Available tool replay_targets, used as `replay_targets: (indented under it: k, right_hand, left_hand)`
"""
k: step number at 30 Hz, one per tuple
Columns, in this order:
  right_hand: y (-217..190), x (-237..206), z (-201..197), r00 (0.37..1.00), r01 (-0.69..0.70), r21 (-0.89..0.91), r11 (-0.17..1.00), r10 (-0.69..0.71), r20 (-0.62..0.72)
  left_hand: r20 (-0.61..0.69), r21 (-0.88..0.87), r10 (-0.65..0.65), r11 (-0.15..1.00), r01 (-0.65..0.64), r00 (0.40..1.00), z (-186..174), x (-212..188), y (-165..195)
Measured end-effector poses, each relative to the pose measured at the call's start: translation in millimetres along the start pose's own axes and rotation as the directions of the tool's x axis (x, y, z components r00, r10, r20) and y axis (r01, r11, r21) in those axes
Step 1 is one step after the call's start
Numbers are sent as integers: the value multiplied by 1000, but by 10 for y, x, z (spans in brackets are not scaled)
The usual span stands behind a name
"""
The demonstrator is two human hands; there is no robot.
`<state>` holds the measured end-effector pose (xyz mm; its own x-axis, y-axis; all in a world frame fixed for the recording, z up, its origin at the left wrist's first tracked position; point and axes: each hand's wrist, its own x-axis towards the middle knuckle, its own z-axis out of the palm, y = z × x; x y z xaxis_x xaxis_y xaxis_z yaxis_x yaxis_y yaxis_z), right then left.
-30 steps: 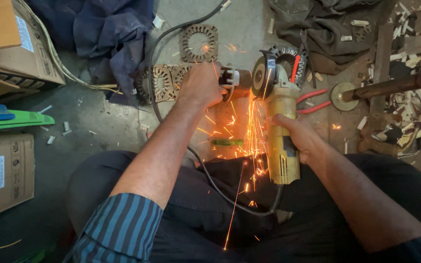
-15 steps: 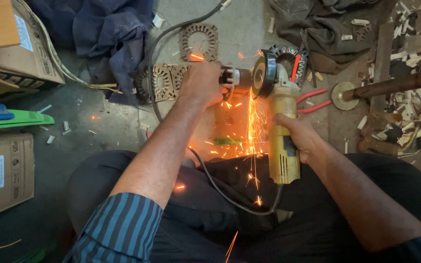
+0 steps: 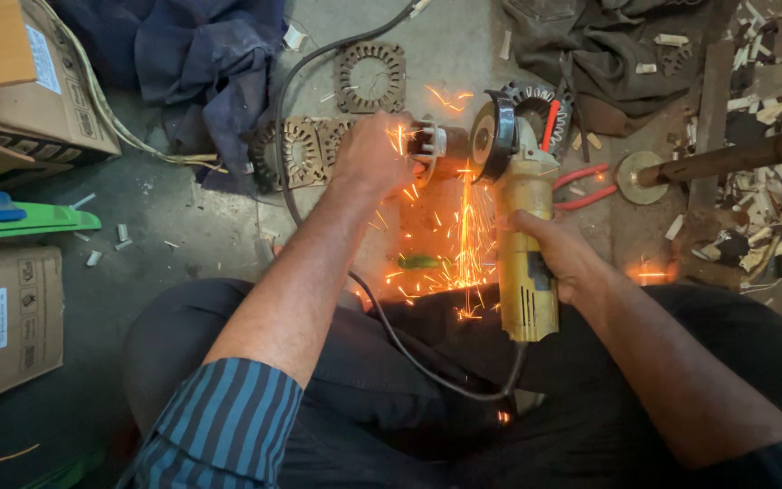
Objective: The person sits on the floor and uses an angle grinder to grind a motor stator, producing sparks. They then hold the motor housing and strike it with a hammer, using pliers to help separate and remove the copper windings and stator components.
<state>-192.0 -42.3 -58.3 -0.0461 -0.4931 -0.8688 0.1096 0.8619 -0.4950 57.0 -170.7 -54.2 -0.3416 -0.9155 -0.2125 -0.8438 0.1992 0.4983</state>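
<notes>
My right hand [image 3: 556,254] grips the body of a yellow angle grinder [image 3: 523,235], its disc and black guard [image 3: 491,138] pointing away from me. My left hand [image 3: 371,156] holds a small cylindrical metal part [image 3: 434,145] against the disc. Orange sparks [image 3: 463,244] spray down toward my lap. The grinder's black cable [image 3: 409,353] runs over my dark trousers.
Round stamped metal laminations [image 3: 371,77] and more [image 3: 305,152] lie on the concrete floor ahead. Red-handled pliers [image 3: 581,186] and a metal rod with a disc [image 3: 699,165] sit right. Cardboard boxes [image 3: 20,81], a green tool [image 3: 20,217] lie left; cloth [image 3: 201,54] above.
The sparks keep shifting; now they spread wider, reaching the floor at the right. Both hands and the grinder stay almost where they were.
</notes>
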Motion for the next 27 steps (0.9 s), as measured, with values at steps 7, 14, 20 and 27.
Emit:
replay_targets:
  k: [7, 14, 20, 27]
  right_hand:
    - [-1, 5, 3, 994, 108, 27, 994, -109, 8]
    - [-46, -65, 39, 983, 181, 13, 983, -181, 5]
    - [-56, -85, 55, 986, 164, 33, 986, -164, 14]
    - [-54, -82, 69, 983, 184, 17, 983, -184, -18]
  left_hand:
    - [19, 23, -16, 1000, 16, 1000, 8, -2, 10]
    - [17, 21, -9, 1000, 9, 1000, 2, -15, 5]
    - [17, 12, -1, 1000, 1, 1000, 0, -3, -3]
    - [38, 22, -24, 999, 24, 999, 5, 6, -7]
